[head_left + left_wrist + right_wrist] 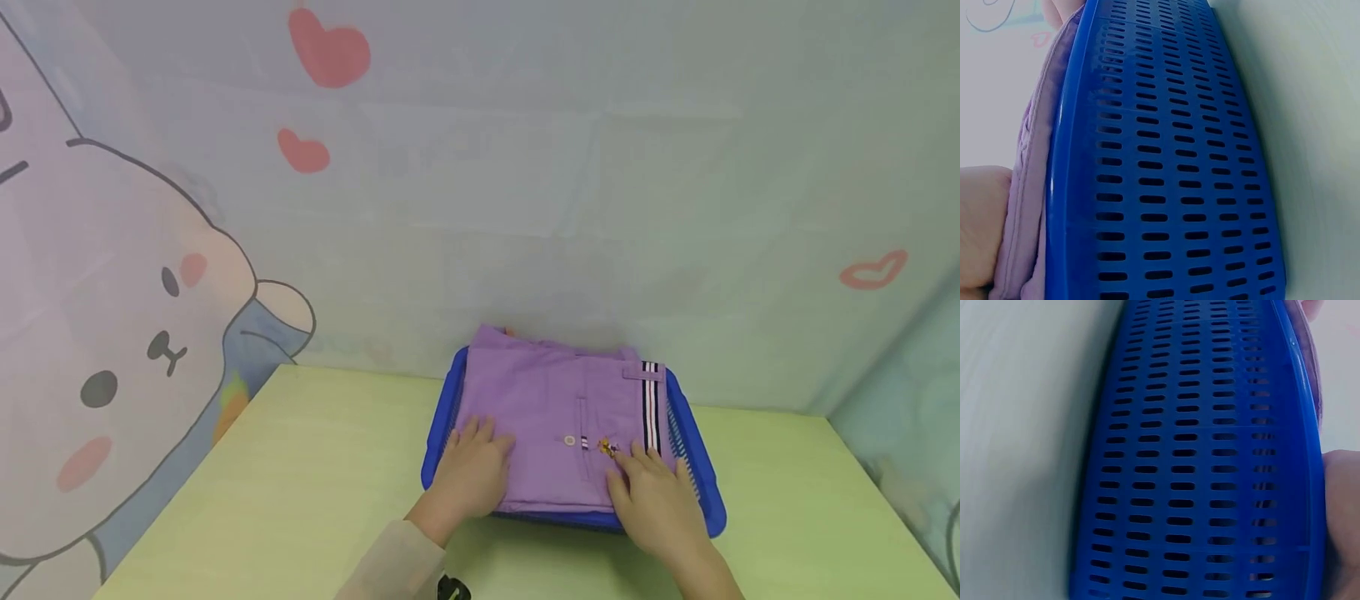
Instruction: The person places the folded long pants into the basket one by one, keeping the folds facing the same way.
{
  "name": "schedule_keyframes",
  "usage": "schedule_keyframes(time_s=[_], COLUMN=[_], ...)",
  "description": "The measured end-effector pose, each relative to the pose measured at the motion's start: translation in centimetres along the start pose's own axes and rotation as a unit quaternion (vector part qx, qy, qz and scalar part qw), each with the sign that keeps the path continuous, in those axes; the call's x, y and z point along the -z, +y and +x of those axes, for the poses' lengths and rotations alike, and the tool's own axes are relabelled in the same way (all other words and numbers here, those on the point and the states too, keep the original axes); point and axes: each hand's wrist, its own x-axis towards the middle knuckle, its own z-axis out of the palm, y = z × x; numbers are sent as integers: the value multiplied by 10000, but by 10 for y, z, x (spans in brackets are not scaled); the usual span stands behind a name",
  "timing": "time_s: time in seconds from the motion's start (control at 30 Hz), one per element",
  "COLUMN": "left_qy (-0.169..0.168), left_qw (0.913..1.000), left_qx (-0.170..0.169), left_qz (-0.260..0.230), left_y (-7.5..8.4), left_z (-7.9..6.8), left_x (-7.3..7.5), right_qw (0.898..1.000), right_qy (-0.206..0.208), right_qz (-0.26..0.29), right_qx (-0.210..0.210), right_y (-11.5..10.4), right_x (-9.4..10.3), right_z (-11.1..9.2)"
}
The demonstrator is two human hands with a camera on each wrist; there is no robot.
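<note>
A folded purple garment (532,387) lies in a blue slotted plastic basket (705,492), filling it up to the rim. It has a striped band down its right side, a button and a small embroidered patch. My left hand (474,468) rests flat on the garment's left front part, fingers extended. On its right front part lies my right hand (654,498), fingers spread near the patch and the stripes. Both wrist views show the basket's slotted side (1172,156), with the purple cloth (1032,187) level with the rim.
The basket stands on a pale yellow-green table (315,467), close to its back edge. Behind it hangs a light backdrop (525,183) with red hearts and a cartoon animal (142,333). A dark cable (951,542) shows at the far right.
</note>
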Motion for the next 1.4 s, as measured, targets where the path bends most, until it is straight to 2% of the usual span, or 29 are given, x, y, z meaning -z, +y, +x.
schedule_keyframes(time_s=[0.23,0.63,1.1,1.4], left_qy=[-242,-566,-627,-725], left_qw=[9996,9973,9969,9959], left_qx=[-28,-11,3,-14], left_qz=[-146,-462,-471,-548], left_y=[1,-7,-9,-9], left_z=[-1,9,17,14], left_x=[2,2,0,3], right_qw=[9985,9944,9930,9914], right_qy=[-517,-985,-1098,-1198], right_qz=[160,344,380,511], right_qx=[-53,-155,-214,-132], right_y=[3,2,4,4], right_x=[3,6,4,4], right_z=[1,13,20,20])
